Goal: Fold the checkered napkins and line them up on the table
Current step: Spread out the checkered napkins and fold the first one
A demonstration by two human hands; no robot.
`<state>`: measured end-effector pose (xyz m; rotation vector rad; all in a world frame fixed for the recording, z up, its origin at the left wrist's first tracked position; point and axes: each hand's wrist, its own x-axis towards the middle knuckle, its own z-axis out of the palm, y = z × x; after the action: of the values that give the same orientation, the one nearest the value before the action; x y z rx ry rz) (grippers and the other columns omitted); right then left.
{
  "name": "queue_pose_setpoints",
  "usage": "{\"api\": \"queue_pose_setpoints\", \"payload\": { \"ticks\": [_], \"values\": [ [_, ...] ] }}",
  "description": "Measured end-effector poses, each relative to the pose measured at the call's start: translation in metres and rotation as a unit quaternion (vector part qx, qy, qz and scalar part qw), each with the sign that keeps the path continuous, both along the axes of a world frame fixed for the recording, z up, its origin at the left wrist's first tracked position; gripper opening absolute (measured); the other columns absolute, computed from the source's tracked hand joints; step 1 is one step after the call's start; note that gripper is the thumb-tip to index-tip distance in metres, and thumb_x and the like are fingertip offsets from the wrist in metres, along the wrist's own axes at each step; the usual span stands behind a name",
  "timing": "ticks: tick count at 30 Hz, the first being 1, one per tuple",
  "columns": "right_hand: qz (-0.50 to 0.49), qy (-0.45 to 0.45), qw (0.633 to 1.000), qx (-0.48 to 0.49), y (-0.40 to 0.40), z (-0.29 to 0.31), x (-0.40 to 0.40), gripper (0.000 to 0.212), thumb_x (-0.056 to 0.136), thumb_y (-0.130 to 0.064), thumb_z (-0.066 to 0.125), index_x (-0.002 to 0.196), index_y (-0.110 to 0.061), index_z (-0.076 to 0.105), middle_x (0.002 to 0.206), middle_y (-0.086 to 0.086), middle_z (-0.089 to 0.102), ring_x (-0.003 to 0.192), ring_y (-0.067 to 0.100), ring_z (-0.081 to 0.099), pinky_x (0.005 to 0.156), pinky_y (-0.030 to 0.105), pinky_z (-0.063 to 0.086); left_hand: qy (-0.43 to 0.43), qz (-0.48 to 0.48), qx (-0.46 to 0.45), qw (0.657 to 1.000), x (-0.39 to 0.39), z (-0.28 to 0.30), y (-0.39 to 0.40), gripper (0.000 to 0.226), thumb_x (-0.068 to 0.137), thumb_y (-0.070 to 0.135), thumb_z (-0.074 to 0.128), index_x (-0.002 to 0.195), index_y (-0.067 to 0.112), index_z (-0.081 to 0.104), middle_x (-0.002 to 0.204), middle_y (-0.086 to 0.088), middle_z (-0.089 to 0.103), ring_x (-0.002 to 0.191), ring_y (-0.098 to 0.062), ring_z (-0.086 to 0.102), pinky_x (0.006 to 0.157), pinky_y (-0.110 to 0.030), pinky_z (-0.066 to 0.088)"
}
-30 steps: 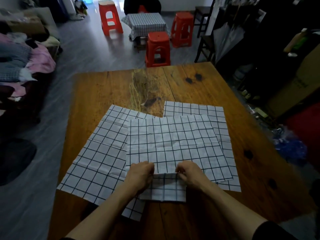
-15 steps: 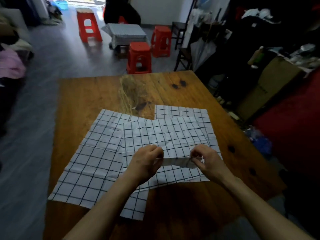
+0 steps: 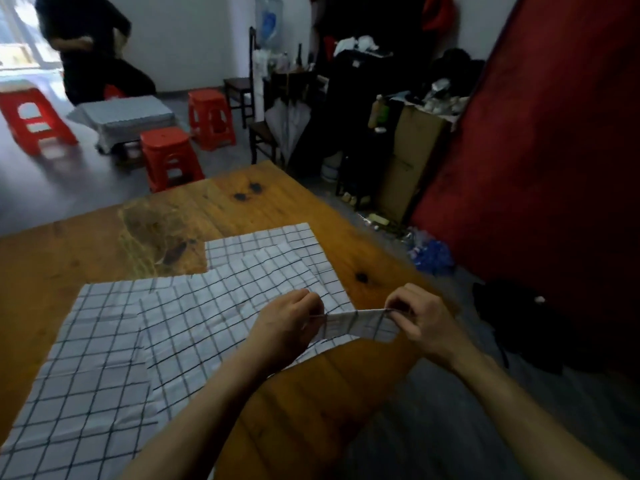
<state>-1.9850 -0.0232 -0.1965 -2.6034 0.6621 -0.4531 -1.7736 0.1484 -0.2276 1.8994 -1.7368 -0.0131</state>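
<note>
A small folded checkered napkin (image 3: 356, 325) hangs in the air above the wooden table's (image 3: 86, 244) right edge. My left hand (image 3: 287, 323) pinches its left end and my right hand (image 3: 419, 320) pinches its right end. Three unfolded checkered napkins lie flat and overlapping on the table: a left napkin (image 3: 83, 368), a middle napkin (image 3: 214, 306) on top, and a far right napkin (image 3: 277, 240) partly covered.
Right of the table are a tall red panel (image 3: 540, 168), a cardboard box (image 3: 412, 157) and clutter on the floor. Red stools (image 3: 169, 157) and a low covered table (image 3: 124, 116) stand beyond. A person in dark clothes (image 3: 90, 46) is at the far left.
Both hands lifted the folded napkin off the table's near edge and carried it to the right. My view swung right and upward.
</note>
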Motion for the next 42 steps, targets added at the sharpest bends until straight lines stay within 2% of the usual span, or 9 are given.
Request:
{"api": "queue_pose_setpoints", "payload": {
  "ticks": [5, 11, 14, 20, 26, 31, 36, 39, 42],
  "values": [
    [-0.044, -0.058, 0.997, 0.007, -0.046, 0.008, -0.080, 0.018, 0.083, -0.011, 0.070, 0.083, -0.025, 0.059, 0.083, -0.015, 0.052, 0.078, 0.001, 0.055, 0.066, 0.018, 0.043, -0.058, -0.047, 0.012, 0.997, -0.059, 0.033, -0.069, 0.011, 0.089, 0.032, 0.049, 0.097, 0.025, 0.052, 0.094, 0.008, 0.056, 0.079, -0.008, 0.053, 0.064, -0.029, 0.053],
    [-0.091, -0.101, 0.991, 0.016, -0.118, 0.008, -0.198, 0.024, 0.084, -0.013, 0.069, 0.081, -0.031, 0.055, 0.082, -0.016, 0.052, 0.078, 0.002, 0.055, 0.066, 0.029, 0.049, -0.102, -0.077, 0.016, 0.992, -0.171, 0.052, -0.161, 0.008, 0.089, 0.025, 0.060, 0.097, 0.023, 0.058, 0.094, 0.008, 0.059, 0.079, -0.007, 0.054, 0.063, -0.027, 0.053],
    [-0.117, -0.118, 0.986, 0.026, -0.148, 0.013, -0.252, 0.020, 0.085, -0.013, 0.069, 0.082, -0.028, 0.056, 0.082, -0.013, 0.053, 0.078, 0.003, 0.055, 0.067, 0.029, 0.049, -0.090, -0.093, 0.024, 0.991, -0.222, 0.057, -0.202, 0.007, 0.088, 0.024, 0.062, 0.089, 0.024, 0.055, 0.087, 0.007, 0.055, 0.074, -0.010, 0.051, 0.059, -0.031, 0.048],
    [-0.141, -0.129, 0.981, 0.031, -0.200, 0.021, -0.314, 0.022, 0.085, -0.013, 0.069, 0.080, -0.031, 0.055, 0.082, -0.013, 0.054, 0.078, 0.003, 0.055, 0.070, 0.030, 0.050, -0.095, -0.107, 0.024, 0.989, -0.278, 0.065, -0.267, 0.008, 0.087, 0.025, 0.062, 0.087, 0.026, 0.053, 0.084, 0.010, 0.053, 0.074, -0.009, 0.050, 0.061, -0.027, 0.045],
    [-0.184, -0.129, 0.974, 0.018, -0.251, 0.009, -0.334, 0.017, 0.085, -0.012, 0.069, 0.080, -0.025, 0.058, 0.080, -0.013, 0.053, 0.076, 0.004, 0.055, 0.067, 0.032, 0.050, -0.089, -0.123, 0.022, 0.988, -0.295, 0.055, -0.340, 0.007, 0.086, 0.025, 0.061, 0.085, 0.025, 0.054, 0.084, 0.009, 0.055, 0.075, -0.010, 0.051, 0.060, -0.021, 0.034],
    [-0.206, -0.104, 0.973, -0.003, -0.316, 0.011, -0.325, 0.016, 0.086, -0.014, 0.067, 0.081, -0.024, 0.057, 0.082, -0.012, 0.054, 0.078, 0.004, 0.055, 0.067, 0.027, 0.050, -0.055, -0.148, -0.014, 0.987, -0.296, 0.038, -0.422, 0.005, 0.083, 0.026, 0.057, 0.084, 0.022, 0.055, 0.082, 0.005, 0.057, 0.073, -0.014, 0.052, 0.060, -0.027, 0.038],
    [-0.222, -0.065, 0.972, -0.029, -0.390, 0.033, -0.306, 0.014, 0.087, -0.013, 0.066, 0.083, -0.024, 0.058, 0.084, -0.014, 0.053, 0.080, 0.002, 0.054, 0.067, 0.023, 0.046, -0.036, -0.158, -0.046, 0.986, -0.274, 0.039, -0.503, 0.009, 0.086, 0.023, 0.063, 0.084, 0.018, 0.056, 0.081, 0.002, 0.057, 0.074, -0.017, 0.050, 0.063, -0.023, 0.031],
    [-0.216, -0.045, 0.975, -0.034, -0.436, 0.038, -0.283, 0.014, 0.088, -0.014, 0.065, 0.084, -0.025, 0.058, 0.085, -0.014, 0.053, 0.080, 0.003, 0.054, 0.067, 0.022, 0.046, -0.036, -0.150, -0.053, 0.987, -0.252, 0.040, -0.542, 0.010, 0.086, 0.026, 0.062, 0.085, 0.020, 0.054, 0.083, 0.003, 0.056, 0.075, -0.017, 0.051, 0.061, -0.029, 0.037],
    [-0.206, -0.054, 0.977, -0.036, -0.473, 0.038, -0.252, 0.013, 0.087, -0.014, 0.065, 0.084, -0.025, 0.059, 0.084, -0.015, 0.054, 0.079, 0.002, 0.054, 0.067, 0.024, 0.048, -0.020, -0.122, -0.052, 0.991, -0.227, 0.041, -0.569, 0.011, 0.085, 0.023, 0.065, 0.083, 0.020, 0.054, 0.082, 0.004, 0.056, 0.073, -0.017, 0.050, 0.058, -0.029, 0.035]
  ]
}}
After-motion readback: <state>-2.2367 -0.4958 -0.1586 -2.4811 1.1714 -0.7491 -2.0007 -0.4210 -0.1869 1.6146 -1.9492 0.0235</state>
